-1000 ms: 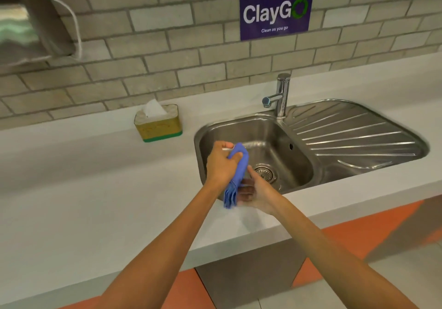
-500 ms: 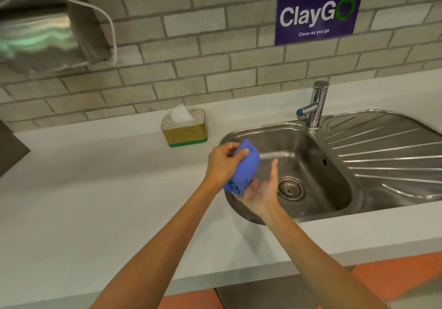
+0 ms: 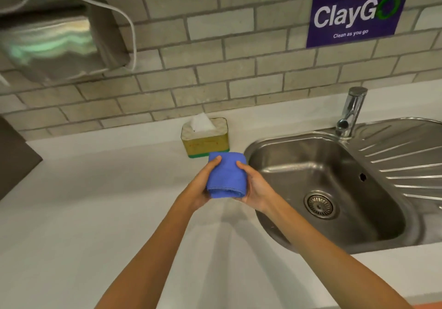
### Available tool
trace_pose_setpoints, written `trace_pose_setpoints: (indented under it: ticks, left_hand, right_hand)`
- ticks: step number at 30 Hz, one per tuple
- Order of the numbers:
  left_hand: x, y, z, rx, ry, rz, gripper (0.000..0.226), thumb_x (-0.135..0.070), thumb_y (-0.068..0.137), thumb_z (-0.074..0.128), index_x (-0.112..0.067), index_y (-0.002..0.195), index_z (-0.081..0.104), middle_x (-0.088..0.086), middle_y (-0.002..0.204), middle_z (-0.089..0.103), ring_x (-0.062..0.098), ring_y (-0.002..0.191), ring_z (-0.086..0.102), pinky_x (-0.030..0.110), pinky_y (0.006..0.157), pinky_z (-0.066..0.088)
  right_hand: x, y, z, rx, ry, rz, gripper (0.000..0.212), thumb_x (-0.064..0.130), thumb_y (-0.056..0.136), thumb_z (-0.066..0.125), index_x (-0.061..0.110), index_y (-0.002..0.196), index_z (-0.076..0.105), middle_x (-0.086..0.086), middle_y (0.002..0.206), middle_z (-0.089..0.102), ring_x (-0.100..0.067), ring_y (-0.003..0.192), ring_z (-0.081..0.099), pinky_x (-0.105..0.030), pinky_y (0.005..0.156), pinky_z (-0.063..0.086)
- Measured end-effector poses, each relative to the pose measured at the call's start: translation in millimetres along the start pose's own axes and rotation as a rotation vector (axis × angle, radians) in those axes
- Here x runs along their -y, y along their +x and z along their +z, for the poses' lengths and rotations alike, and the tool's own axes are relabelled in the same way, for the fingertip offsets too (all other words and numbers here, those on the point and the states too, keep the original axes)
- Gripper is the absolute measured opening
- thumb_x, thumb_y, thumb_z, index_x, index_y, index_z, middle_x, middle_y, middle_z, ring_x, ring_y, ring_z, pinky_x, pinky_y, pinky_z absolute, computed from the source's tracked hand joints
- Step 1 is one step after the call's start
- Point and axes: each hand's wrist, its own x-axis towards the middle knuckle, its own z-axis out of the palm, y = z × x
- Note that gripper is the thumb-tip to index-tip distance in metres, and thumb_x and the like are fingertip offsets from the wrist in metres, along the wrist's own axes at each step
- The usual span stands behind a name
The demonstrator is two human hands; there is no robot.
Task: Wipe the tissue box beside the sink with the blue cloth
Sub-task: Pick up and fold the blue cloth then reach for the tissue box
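Folded blue cloth (image 3: 226,176), thick rolled edge nearest the camera, clasped between left hand (image 3: 200,188) and right hand (image 3: 254,186), thumbs pressed on top, tissue box (image 3: 205,138) just beyond the fingertips, yellow sides, green base, white tissue protruding, sink (image 3: 311,146) right of the fingers.

A pale countertop (image 3: 95,213) runs along the brick wall. A yellow tissue box (image 3: 205,138) with a green base stands on it near the wall. Just right of the box, a steel sink (image 3: 263,146) is set into the counter.
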Motion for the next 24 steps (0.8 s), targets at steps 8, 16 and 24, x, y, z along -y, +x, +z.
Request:
trace_pose_setpoints:
  ticks: [8, 16, 24]
  left_hand:
    - [19.2, 25.8, -44.7, 0.106, -0.5, -0.058, 0.038, -0.037, 0.09, 0.052, -0.007, 0.111, 0.062, 0.017, 0.093, 0.076, 0.031, 0.079, 0.073, 0.043, 0.07, 0.06]
    - [4.8, 73.4, -100.8, -0.121, -0.412, -0.09, 0.038, -0.044, 0.096, 0.041, -0.013, 0.11, 0.057, 0.012, 0.1, 0.067, 0.027, 0.088, 0.064, 0.042, 0.079, 0.052]
    - [-25.3, 126.3, -144.9, -0.358, -0.201, 0.03, 0.034, -0.036, 0.1, 0.032, -0.015, 0.117, 0.054, 0.008, 0.093, 0.06, 0.021, 0.072, 0.057, 0.027, 0.056, 0.044]
  right_hand:
    - [7.2, 45.6, 29.3, -0.06, -0.549, 0.036, 0.045, 0.032, 0.088, 0.059, 0.005, 0.124, 0.056, -0.014, 0.116, 0.066, -0.023, 0.091, 0.063, -0.032, 0.073, 0.053]
    - [30.3, 111.2, 6.7, -0.247, -0.651, -0.023, 0.031, 0.035, 0.089, 0.057, 0.009, 0.106, 0.053, -0.004, 0.079, 0.061, -0.02, 0.063, 0.064, -0.03, 0.058, 0.053]
    - [52.1, 174.9, -27.5, -0.457, -0.68, -0.235, 0.042, 0.033, 0.093, 0.051, 0.005, 0.123, 0.051, -0.002, 0.082, 0.055, -0.019, 0.076, 0.053, -0.026, 0.062, 0.043]
